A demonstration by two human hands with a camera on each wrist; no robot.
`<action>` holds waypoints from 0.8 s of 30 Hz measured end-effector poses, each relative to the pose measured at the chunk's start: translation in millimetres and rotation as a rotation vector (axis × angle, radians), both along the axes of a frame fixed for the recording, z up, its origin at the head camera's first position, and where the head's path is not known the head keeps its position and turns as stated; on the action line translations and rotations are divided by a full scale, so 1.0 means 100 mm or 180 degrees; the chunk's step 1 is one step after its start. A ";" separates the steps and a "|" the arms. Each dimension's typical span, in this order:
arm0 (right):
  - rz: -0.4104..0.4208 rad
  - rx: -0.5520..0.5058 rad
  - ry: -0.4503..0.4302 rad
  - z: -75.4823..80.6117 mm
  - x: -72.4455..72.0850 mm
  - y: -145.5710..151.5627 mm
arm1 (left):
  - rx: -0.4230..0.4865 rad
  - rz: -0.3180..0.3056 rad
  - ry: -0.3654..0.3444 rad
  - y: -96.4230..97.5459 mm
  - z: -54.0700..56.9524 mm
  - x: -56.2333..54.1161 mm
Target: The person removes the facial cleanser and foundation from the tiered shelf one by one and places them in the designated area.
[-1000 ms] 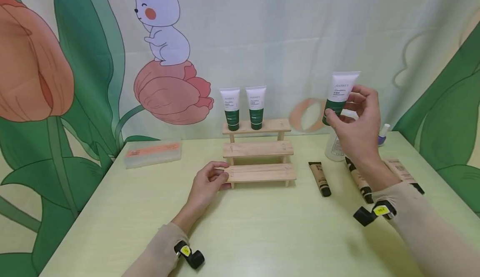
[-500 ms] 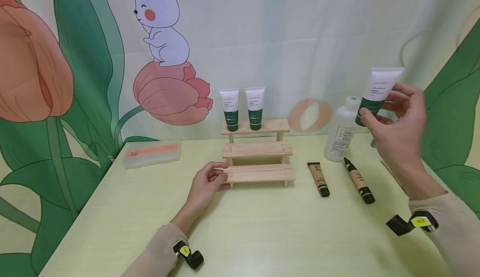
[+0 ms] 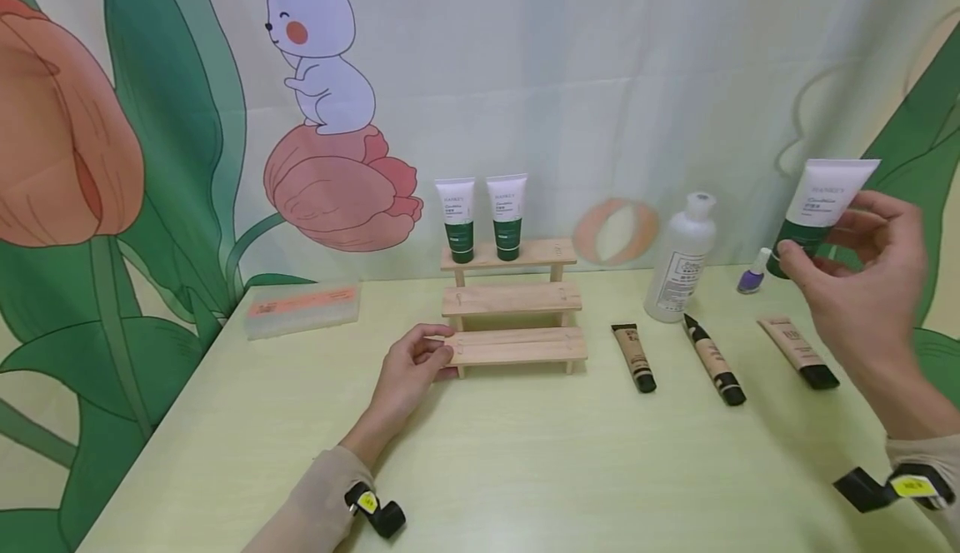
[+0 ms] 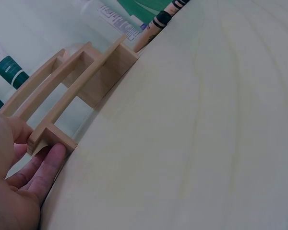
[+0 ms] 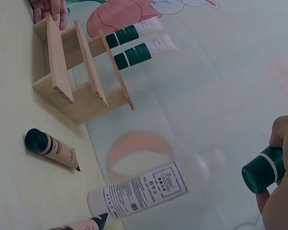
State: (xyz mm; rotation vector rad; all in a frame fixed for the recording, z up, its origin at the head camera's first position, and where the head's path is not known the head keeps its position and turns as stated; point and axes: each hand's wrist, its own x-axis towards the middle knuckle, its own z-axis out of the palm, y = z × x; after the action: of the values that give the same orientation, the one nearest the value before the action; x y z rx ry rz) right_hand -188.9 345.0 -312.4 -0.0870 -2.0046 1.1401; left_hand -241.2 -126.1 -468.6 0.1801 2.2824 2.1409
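A three-tier wooden display rack (image 3: 513, 346) stands near the table's middle. My left hand (image 3: 408, 368) grips the left end of its lowest step, thumb on top and fingers beneath, as the left wrist view shows. Two white-and-green cream tubes, a left one (image 3: 459, 224) and a right one (image 3: 507, 220), stand cap down on the top step. At the far right my right hand (image 3: 873, 278) holds a third white-and-green tube (image 3: 821, 203) in the air, pinched around its green lower part. Its dark green cap (image 5: 260, 175) points down-left in the right wrist view.
Right of the rack lie a small tan tube (image 3: 636, 360), a black-tipped tan tube (image 3: 714, 361) and a beige BB tube (image 3: 798, 353). Behind them stand a clear labelled bottle (image 3: 681, 261) and a purple nail polish bottle (image 3: 752, 276). A flat translucent box (image 3: 302, 311) lies back left.
My right hand has carried the white-and-green tube rightward, away from the rack and past the clear bottle, ending slightly lower. My left hand keeps its grip on the rack.
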 end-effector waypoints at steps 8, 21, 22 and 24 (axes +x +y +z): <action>-0.0200 0.0145 -0.0263 -0.15 0.18 0.19 | 0.0021 0.0021 -0.0018 -0.01 -0.03 -0.01; -0.0103 -0.0134 -0.0625 -0.46 0.52 0.44 | 0.0008 0.0014 -0.0017 0.01 -0.01 -0.01; -0.0099 -0.0145 -0.0622 -0.50 0.55 0.46 | 0.0007 0.0013 -0.0023 0.01 0.00 -0.01; -0.0100 -0.0159 -0.0628 -0.60 0.60 0.50 | 0.0001 0.0005 -0.0025 0.01 0.00 -0.01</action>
State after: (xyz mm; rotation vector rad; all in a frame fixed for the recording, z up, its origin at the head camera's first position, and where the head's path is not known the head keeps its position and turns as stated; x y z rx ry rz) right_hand -128.5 394.8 -372.4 -0.2649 -2.1387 1.2010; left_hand -241.9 -125.3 -468.3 0.1695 2.2787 2.1390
